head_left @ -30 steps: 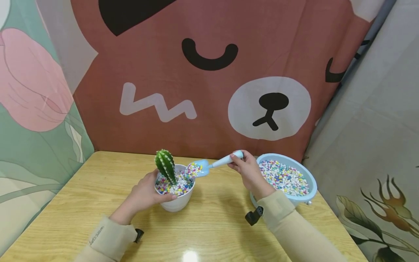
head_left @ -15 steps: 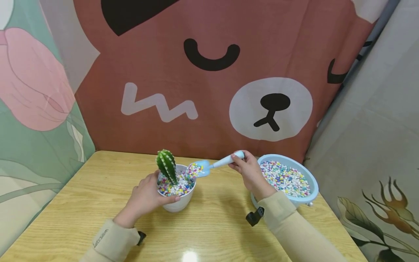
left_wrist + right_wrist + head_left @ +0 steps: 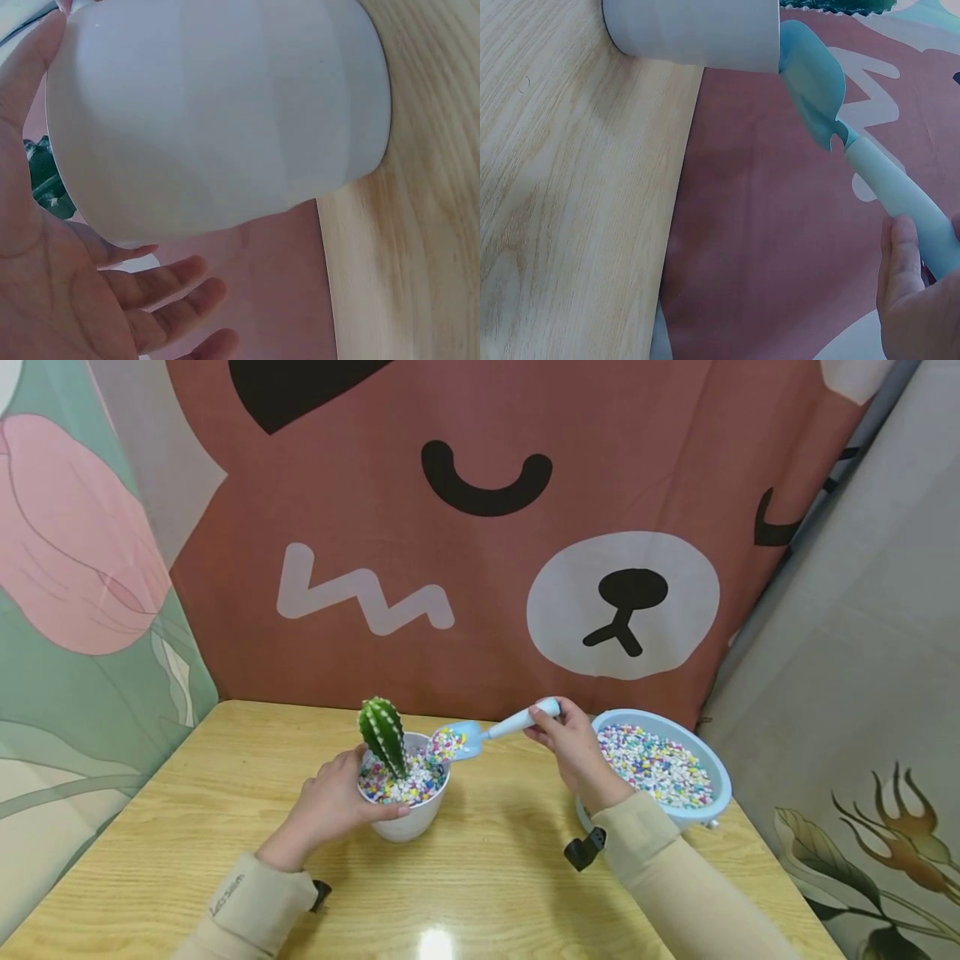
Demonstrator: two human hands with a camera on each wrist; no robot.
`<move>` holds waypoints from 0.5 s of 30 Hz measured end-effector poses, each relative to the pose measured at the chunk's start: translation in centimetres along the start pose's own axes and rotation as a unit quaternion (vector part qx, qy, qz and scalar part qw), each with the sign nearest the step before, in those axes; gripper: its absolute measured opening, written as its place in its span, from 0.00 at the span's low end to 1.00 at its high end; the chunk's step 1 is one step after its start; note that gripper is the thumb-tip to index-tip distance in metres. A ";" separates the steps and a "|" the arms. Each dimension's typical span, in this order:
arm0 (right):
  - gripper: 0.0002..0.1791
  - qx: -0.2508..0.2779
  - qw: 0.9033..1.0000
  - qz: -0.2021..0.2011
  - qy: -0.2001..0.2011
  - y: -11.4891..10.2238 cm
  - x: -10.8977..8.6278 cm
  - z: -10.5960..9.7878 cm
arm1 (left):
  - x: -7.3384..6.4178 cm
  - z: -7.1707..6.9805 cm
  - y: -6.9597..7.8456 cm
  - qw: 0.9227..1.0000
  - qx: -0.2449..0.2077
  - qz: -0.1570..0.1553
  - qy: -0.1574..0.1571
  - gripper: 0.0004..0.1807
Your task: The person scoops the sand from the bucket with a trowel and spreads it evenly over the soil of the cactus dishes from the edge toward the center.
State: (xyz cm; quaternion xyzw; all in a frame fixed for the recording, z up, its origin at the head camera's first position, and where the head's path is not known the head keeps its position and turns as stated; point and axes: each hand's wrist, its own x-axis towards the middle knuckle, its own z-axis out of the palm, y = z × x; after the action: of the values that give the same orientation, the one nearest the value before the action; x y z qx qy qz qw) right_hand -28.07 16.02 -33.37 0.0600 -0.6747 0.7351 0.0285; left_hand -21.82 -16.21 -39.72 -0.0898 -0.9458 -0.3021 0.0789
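Note:
A white flower pot point(image 3: 408, 828) stands on the table, holding a green cactus point(image 3: 382, 739) that leans left among multicoloured pebbles point(image 3: 401, 789). My left hand point(image 3: 333, 802) grips the pot's left side, thumb at the front rim; in the left wrist view the thumb point(image 3: 26, 71) and index finger touch the pot while other fingers stand away from it. My right hand point(image 3: 576, 752) holds the handle of a light blue toy shovel point(image 3: 517, 724). Its scoop carries pebbles point(image 3: 447, 743) at the pot's right rim. In the right wrist view the shovel point(image 3: 817, 82) shows from below.
A light blue basin point(image 3: 718, 777) full of the same small pebbles point(image 3: 652, 768) stands at the right, beside and partly behind my right wrist. The wooden table point(image 3: 465, 885) ends at a printed cloth point(image 3: 480, 677) at the back. More printed cloth hangs at both sides.

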 end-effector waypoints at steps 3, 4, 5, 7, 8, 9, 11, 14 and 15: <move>0.07 -0.003 1.000 -0.001 0.000 -0.1 0.0 0.0 | 0.1 -0.1 0.0 1.000 -0.002 0.000 -0.009 0.68; 0.07 -0.003 1.000 -0.001 0.000 -0.1 0.0 0.0 | 0.1 -0.1 0.0 1.000 -0.004 0.000 -0.012 0.68; 0.07 -0.004 1.000 -0.001 0.000 -0.1 0.0 0.0 | 0.2 -0.2 0.0 1.000 -0.006 0.000 -0.014 0.68; 0.08 -0.006 1.000 -0.003 -0.001 -0.2 0.1 0.1 | 0.2 -0.2 0.0 1.000 -0.009 0.002 -0.016 0.67; 0.08 -0.008 1.000 -0.004 -0.001 -0.3 0.1 0.1 | 0.2 -0.3 0.0 1.000 -0.010 0.004 -0.017 0.67; 0.08 -0.010 1.000 -0.005 -0.002 -0.3 0.1 0.2 | 0.2 -0.3 0.0 1.000 -0.010 0.006 -0.017 0.67; 0.09 -0.012 1.000 -0.009 -0.003 -0.4 0.1 0.2 | 0.2 -0.4 0.0 1.000 -0.010 0.009 -0.017 0.67; 0.09 -0.016 1.000 -0.013 -0.006 -0.5 0.1 0.3 | 0.1 -0.5 0.0 1.000 -0.011 0.010 -0.019 0.67; 0.09 -0.016 1.000 -0.014 -0.007 -0.5 0.1 0.3 | 0.1 -0.5 0.0 1.000 -0.012 0.011 -0.020 0.67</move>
State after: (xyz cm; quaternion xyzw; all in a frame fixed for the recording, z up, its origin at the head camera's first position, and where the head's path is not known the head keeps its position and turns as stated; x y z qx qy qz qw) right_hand -28.11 15.80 -32.80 0.0741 -0.6855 0.7234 0.0355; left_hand -21.92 -16.49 -39.33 -0.1070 -0.9424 -0.3107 0.0625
